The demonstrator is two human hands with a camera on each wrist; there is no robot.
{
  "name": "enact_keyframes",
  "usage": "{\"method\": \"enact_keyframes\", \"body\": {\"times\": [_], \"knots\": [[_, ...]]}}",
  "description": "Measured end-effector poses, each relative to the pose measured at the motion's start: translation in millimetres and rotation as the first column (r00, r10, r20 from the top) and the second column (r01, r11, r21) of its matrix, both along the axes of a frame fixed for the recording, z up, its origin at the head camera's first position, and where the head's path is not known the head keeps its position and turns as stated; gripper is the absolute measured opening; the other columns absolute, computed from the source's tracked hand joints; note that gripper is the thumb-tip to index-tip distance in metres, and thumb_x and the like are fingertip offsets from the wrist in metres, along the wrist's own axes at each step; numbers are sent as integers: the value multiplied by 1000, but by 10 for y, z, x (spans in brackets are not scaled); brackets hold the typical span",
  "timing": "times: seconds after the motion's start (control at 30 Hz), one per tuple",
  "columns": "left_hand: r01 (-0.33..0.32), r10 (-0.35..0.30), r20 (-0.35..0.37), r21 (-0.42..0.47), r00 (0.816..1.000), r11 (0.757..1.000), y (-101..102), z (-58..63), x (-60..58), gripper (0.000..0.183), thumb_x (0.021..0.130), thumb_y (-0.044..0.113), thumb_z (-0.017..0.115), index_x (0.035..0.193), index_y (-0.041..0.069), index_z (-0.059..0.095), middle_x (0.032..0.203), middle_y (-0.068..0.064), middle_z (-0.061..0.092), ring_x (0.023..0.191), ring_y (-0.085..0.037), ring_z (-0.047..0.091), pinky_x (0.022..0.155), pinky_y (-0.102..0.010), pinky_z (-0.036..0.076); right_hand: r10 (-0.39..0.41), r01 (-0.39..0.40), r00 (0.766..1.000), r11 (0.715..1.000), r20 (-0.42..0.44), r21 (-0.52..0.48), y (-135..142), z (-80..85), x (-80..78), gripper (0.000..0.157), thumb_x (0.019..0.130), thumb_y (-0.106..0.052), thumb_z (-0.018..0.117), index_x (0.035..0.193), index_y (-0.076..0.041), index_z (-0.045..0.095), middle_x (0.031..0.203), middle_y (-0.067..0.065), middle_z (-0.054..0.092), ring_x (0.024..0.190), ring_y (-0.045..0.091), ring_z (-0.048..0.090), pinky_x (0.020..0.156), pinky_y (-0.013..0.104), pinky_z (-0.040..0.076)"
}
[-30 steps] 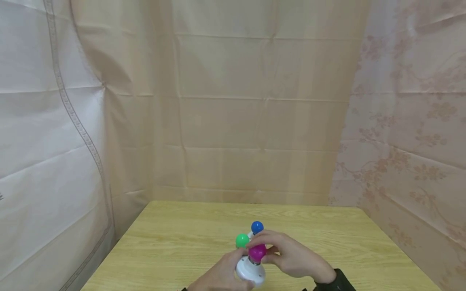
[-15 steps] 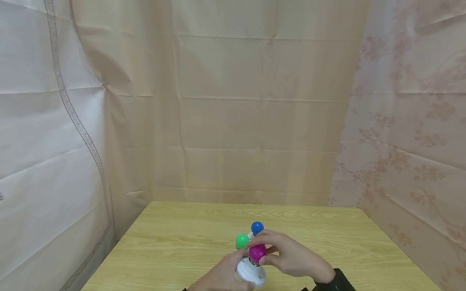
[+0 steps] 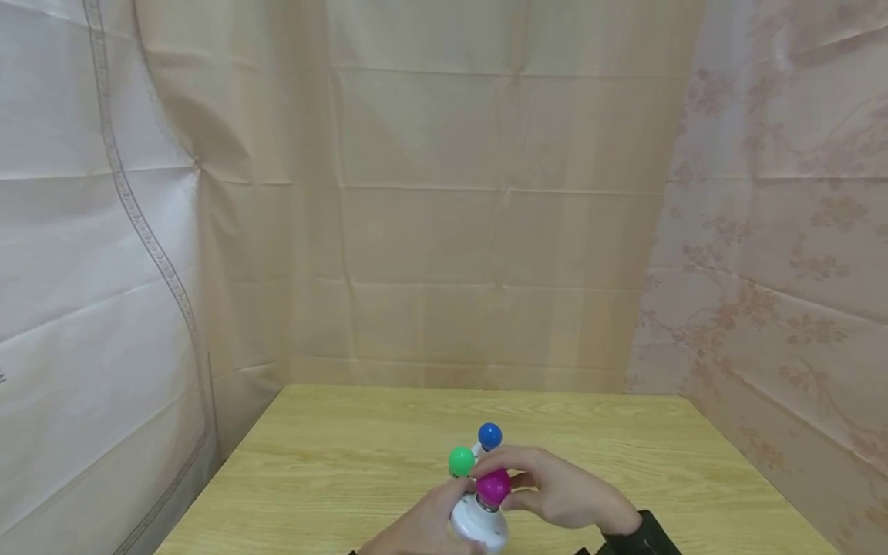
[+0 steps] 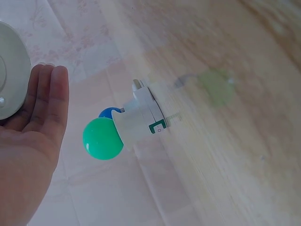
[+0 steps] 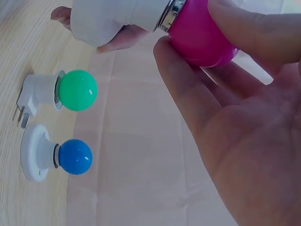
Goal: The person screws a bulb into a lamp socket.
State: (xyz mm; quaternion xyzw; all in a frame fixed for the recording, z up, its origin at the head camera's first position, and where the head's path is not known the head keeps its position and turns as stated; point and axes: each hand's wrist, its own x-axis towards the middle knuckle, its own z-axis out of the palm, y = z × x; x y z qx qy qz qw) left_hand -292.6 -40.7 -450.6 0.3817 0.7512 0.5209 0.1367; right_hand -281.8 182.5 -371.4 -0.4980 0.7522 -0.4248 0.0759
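My left hand (image 3: 430, 520) grips a round white lamp holder (image 3: 479, 526), its thumb along the upper side. A magenta light bulb (image 3: 494, 487) sits in that holder, with part of its metal screw base (image 5: 170, 15) showing above the socket. Around the bulb's glass are the thumb and fingers of my right hand (image 3: 555, 491), pinching it from both sides. The left wrist view has only the edge of the holder (image 4: 18, 70) against the left fingers; the magenta bulb is out of that view.
Beyond the hands, a green bulb (image 5: 78, 90) stands in a white plug-in socket (image 5: 42, 89) on the wooden table (image 3: 333, 478). Behind it is a blue bulb (image 5: 75, 157) in a round white holder (image 5: 32, 153). Cloth curtains (image 3: 444, 231) hang around the table.
The magenta bulb and its holder have shifted slightly down and right. My right thumb and fingers have changed position on the bulb a little. The green and blue bulbs stay put.
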Motion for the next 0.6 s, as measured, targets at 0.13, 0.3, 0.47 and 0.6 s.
{"method": "enact_keyframes", "body": {"times": [0.13,0.3,0.47,0.6], "knots": [[-23,24,20,-16,1000,1000,-2,17,4,59,76,29,70,127,31,41,108,9,56,90,-11,56,75,-30,46,-7,7,1000,1000,2,-10,-13,-4,3,38,88,-3,56,124,-13,51,123,9,52,113,23,47,86,32,45],[-21,21,26,-15,999,1000,-3,32,11,59,75,28,70,126,31,41,107,8,56,88,-12,56,73,-30,47,-11,11,1000,1000,-5,-18,-45,14,22,38,87,0,55,123,-13,52,123,9,52,113,24,47,84,31,45],[-6,6,-7,-12,1000,1000,-8,33,12,58,76,29,69,126,30,41,107,7,56,88,-12,56,74,-30,47,-23,23,1000,1000,-18,-17,-53,25,31,39,86,2,55,122,-14,53,122,8,54,112,23,48,83,30,46],[-17,17,-20,-14,1000,1000,-6,30,7,57,75,28,70,125,30,42,106,7,57,87,-12,56,73,-30,47,-46,46,999,999,-24,-17,-56,28,39,40,86,3,56,122,-13,53,121,7,54,111,22,49,83,30,46]]}}
